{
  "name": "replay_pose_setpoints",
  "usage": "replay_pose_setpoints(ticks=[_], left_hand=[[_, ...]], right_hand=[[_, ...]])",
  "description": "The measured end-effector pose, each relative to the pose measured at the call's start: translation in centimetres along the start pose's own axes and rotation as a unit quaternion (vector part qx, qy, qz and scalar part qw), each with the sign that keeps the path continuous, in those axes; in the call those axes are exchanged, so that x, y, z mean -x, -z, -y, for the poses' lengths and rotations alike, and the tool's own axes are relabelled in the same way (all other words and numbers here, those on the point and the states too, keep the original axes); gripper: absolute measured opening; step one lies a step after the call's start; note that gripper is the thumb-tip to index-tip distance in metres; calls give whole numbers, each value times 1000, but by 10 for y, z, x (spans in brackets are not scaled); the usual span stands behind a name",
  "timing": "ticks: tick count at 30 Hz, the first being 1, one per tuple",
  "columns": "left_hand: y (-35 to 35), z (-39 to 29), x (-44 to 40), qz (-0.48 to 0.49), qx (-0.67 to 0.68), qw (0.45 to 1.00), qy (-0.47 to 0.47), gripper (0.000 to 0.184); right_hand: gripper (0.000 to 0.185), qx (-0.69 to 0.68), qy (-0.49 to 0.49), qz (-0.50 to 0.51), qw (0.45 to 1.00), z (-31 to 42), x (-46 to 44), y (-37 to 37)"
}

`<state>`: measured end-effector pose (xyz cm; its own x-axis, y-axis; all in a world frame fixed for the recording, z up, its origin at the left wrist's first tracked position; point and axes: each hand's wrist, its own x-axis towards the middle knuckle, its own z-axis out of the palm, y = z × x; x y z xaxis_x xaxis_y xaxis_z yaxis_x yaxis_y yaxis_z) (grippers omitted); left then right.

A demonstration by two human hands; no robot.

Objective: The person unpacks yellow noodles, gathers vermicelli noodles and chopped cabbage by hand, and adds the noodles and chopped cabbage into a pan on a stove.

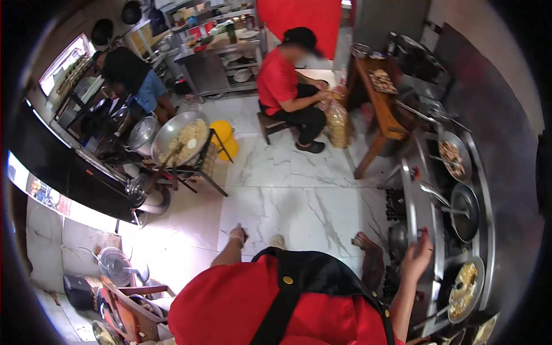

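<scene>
My right hand (418, 257) is at the front rail of the stove (409, 201), its fingers closed round a small red and black knob. Beside it on the burners stand a dark pan (464, 214) with a ladle in it, a pan of yellow and white food (464, 290) and, farther off, a pan of brown pieces (452, 156). My left hand (238, 233) hangs low over the tiled floor, near nothing; its fingers are too small and dark to make out.
A person in red (279, 83) sits on a low stool, hands on a clear bag (337, 123). Another person (129, 77) bends over pots at the left. A large wok (183, 135) stands by a yellow bucket (224, 138). A wooden table (376, 109) adjoins the stove.
</scene>
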<state>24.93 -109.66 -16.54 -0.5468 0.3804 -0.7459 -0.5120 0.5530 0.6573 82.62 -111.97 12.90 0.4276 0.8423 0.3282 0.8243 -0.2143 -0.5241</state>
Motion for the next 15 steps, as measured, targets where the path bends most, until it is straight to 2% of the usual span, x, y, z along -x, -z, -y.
replay_pose_setpoints(ticks=[2,4,6,7,9,10,11,12,13,14,15], left_hand=[[-6,-44,-12,59,-41,997,-10,46],[-12,-93,-6,141,-30,989,-30,46],[-21,-131,-11,167,4,985,-38,47],[-25,-149,-12,198,34,978,-49,47],[-39,-189,-5,220,76,972,-43,48],[-48,-211,-3,248,118,961,-41,48],[-59,-233,-3,246,118,961,-37,48],[-71,-257,-4,257,154,953,-34,49],[-83,-279,-9,267,191,944,-33,51],[-91,-299,-15,264,193,945,-30,51],[-101,-321,-23,318,223,920,-44,50]], right_hand=[[42,-75,11,162,984,49,11,-77],[37,-109,59,360,925,68,33,-161],[37,-153,47,469,869,131,52,-191],[37,-152,47,474,866,127,58,-218],[35,-152,94,484,856,75,78,-281],[33,-120,119,438,883,66,74,-283],[34,-65,-17,521,851,58,57,-288],[32,-174,-99,504,840,-69,86,-370],[27,5,-41,518,854,-48,65,-345],[25,182,20,515,838,-38,47,-326],[25,183,22,516,836,-27,36,-340]])
